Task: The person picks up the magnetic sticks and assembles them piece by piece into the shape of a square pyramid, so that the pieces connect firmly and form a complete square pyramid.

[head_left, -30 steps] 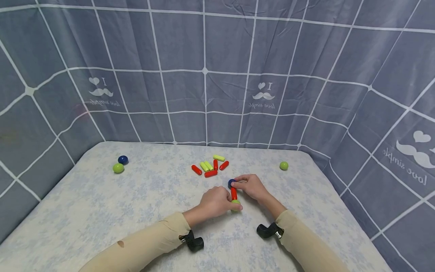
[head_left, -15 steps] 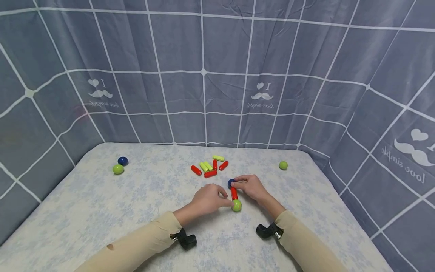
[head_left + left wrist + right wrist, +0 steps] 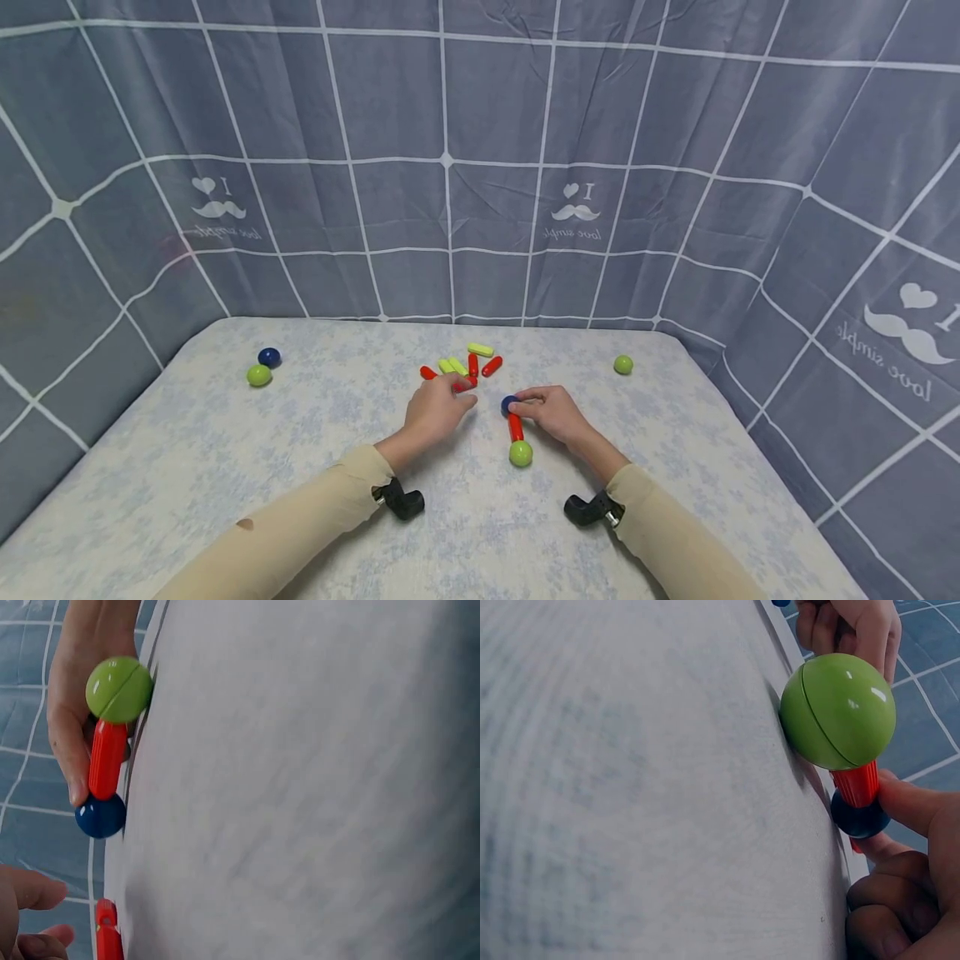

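My right hand pinches a dark blue ball between thumb and fingers. Joined to that ball is a red ribbed rod, whose near end carries a lime green ball; the three form a straight dumbbell shape on the table. My left hand hovers over the near edge of the loose rods, thumb and fingers apart. Just beyond its fingertips lies a red rod in the left wrist view. In the head view the hand partly covers that red rod and another red rod.
Several more red and yellow-green rods lie around a yellow-green rod at the back middle. A blue ball and green ball sit far left, another green ball far right. A grey checked curtain surrounds the table.
My left hand has let go of the green ball and moved away, left and forward, to the loose rods. The right hand has stayed at the blue ball.
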The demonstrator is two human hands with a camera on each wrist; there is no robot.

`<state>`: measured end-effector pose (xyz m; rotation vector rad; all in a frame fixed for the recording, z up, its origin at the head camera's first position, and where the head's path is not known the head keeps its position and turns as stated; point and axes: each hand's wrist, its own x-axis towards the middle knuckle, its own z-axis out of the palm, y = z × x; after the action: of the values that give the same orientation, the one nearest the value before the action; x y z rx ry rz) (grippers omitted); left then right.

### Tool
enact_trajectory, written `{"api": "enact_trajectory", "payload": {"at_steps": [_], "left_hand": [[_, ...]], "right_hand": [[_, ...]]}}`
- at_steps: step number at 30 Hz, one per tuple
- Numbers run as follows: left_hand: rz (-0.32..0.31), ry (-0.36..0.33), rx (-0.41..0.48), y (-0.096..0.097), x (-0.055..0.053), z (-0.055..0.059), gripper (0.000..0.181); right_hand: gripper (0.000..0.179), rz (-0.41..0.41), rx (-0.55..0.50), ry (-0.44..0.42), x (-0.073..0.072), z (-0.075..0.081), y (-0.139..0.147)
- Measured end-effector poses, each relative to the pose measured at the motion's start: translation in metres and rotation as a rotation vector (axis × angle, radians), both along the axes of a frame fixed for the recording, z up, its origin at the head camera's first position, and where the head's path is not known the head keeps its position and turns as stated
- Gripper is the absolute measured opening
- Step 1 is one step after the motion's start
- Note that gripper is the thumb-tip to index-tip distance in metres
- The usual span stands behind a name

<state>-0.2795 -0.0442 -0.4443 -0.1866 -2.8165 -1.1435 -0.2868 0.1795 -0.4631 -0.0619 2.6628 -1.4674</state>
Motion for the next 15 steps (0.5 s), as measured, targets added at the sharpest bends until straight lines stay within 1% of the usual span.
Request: {"api": "enact_trajectory", "payload": {"at_steps": [3,6,15], "left_hand": [[0.036,0.003,0.012,-0.001,-0.008,-0.003,0.027],[0.063,-0.007,0.003,-0.001,-0.012,-0.005,0.027],[0.078,-0.032,-0.022,-0.001,-0.019,-0.008,0.03]], "right_hand": [[0.036,-0.002,-0.005,-0.002,0.001,0.0,0.0],[0.035,-0.006,-0.003,0.002,0.0,-0.002,0.0],[0.036,0.008,0.001,0.012,0.0,-0.002,0.002]]}}
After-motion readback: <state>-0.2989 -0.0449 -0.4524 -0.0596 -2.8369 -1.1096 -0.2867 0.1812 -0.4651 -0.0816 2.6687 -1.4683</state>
